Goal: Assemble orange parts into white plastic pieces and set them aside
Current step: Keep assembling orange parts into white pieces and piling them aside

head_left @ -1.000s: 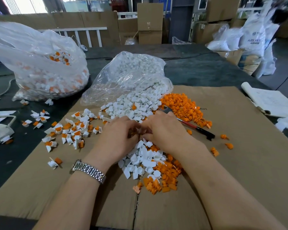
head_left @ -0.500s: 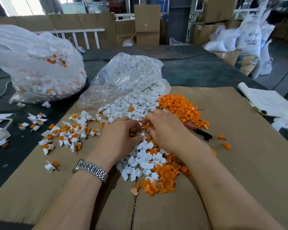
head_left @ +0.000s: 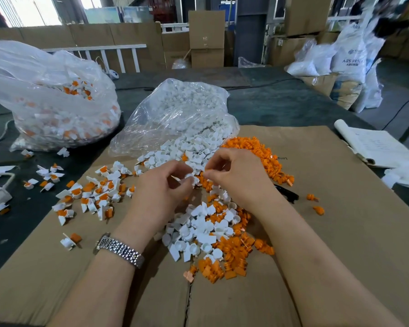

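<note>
Both hands raised just above the middle of the cardboard sheet (head_left: 340,232) that covers the near part of the bench. Left hand (head_left: 162,187), steel watch (head_left: 118,250) on the wrist, fingers curled, pinching a white plastic piece (head_left: 189,178) at the fingertips. Right hand (head_left: 236,178) close beside it, thumb and forefinger pinched together at something small; what it holds cannot be told, too small and partly hidden. The two sets of fingertips nearly meet.

Below the hands, toward the near edge: mixed heap of loose white pieces (head_left: 198,232) and orange parts (head_left: 232,258). Behind the right hand, a larger pile of orange parts (head_left: 262,156) toward the far edge of the sheet. Clear bag of white pieces (head_left: 182,114) lies open at the far edge, contents spilling onto the cardboard.

Assembled pieces (head_left: 92,197), white with orange inserts, scattered at the left edge of the sheet, some on the dark bench (head_left: 281,102) beyond it. Second clear bag (head_left: 47,102) at the far left of the bench, holding assembled ones.

Dark pen-like tool (head_left: 288,194) just right of the right wrist. Open notebook (head_left: 376,145) at the right edge
</note>
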A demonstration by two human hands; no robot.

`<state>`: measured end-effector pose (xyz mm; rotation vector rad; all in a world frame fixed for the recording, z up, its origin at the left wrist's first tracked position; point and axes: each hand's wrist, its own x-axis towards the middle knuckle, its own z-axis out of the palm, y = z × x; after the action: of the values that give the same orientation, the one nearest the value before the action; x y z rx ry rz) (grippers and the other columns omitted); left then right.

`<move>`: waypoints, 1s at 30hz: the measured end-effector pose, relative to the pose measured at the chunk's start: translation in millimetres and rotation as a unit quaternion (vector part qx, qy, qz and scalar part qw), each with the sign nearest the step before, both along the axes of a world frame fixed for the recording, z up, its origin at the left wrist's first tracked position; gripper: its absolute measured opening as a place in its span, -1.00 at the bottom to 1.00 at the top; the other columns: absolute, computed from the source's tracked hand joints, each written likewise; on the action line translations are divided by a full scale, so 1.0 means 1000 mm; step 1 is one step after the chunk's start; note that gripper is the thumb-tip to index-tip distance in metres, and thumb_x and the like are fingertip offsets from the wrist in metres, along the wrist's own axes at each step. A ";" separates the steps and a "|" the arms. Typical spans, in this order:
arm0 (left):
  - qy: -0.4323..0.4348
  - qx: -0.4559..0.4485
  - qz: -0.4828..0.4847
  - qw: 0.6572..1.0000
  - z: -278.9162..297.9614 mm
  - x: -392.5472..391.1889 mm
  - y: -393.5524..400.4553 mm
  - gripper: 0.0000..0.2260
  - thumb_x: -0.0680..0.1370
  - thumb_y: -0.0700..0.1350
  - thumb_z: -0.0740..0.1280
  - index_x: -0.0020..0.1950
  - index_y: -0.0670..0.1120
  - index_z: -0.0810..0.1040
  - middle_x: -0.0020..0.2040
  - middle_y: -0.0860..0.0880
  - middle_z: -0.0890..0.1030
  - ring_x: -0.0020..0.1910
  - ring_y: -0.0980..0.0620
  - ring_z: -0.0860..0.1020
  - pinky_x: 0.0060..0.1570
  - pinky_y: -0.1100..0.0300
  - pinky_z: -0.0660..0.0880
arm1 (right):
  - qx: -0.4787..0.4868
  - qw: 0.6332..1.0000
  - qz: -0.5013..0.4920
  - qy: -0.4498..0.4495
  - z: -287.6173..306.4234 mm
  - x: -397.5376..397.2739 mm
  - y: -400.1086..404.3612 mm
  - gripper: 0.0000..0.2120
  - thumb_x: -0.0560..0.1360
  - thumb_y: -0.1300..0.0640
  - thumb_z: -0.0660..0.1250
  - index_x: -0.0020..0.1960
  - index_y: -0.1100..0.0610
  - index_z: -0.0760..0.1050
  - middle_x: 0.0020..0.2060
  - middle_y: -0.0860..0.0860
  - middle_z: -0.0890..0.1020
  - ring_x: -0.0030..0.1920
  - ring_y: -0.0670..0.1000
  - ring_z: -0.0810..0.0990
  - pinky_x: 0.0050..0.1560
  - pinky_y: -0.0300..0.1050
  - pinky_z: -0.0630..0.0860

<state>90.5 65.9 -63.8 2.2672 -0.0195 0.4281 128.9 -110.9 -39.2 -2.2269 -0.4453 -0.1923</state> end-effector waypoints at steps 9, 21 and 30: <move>0.032 -0.099 -0.042 0.994 0.006 -0.004 -0.002 -0.90 0.51 -0.04 0.53 -0.02 0.04 0.68 -0.25 0.10 0.72 -0.34 0.18 0.65 -0.39 0.35 0.52 | 0.086 0.993 0.048 0.062 0.003 -0.003 0.000 -0.95 0.49 0.08 0.49 -0.14 0.03 0.65 -0.28 -0.05 0.69 -0.23 -0.11 0.66 -0.06 -0.09 0.65; 0.077 -0.416 -0.067 0.903 0.010 -0.003 0.004 -0.90 0.52 -0.13 0.47 -0.02 -0.07 0.76 -0.18 -0.15 0.71 -0.22 -0.01 0.68 -0.15 0.23 0.65 | 0.179 0.977 0.084 0.082 0.006 -0.004 0.000 -0.94 0.53 0.16 0.45 -0.02 0.14 0.64 -0.24 0.01 0.70 -0.23 -0.10 0.68 -0.15 -0.29 0.58; 0.113 -0.556 -0.123 0.814 0.011 -0.001 0.007 -0.85 0.49 -0.25 0.41 -0.01 -0.24 0.75 -0.11 -0.22 0.73 -0.12 -0.07 0.74 -0.15 0.23 0.66 | 0.122 0.988 0.088 -0.042 0.005 -0.008 0.007 -0.97 0.55 0.14 0.42 -0.05 0.04 0.62 -0.24 -0.17 0.62 -0.19 -0.18 0.58 -0.14 -0.31 0.52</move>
<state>89.3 72.8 -52.3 1.1037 0.0492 -0.0199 120.8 -103.9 -34.5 -1.9331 -0.6277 -0.2345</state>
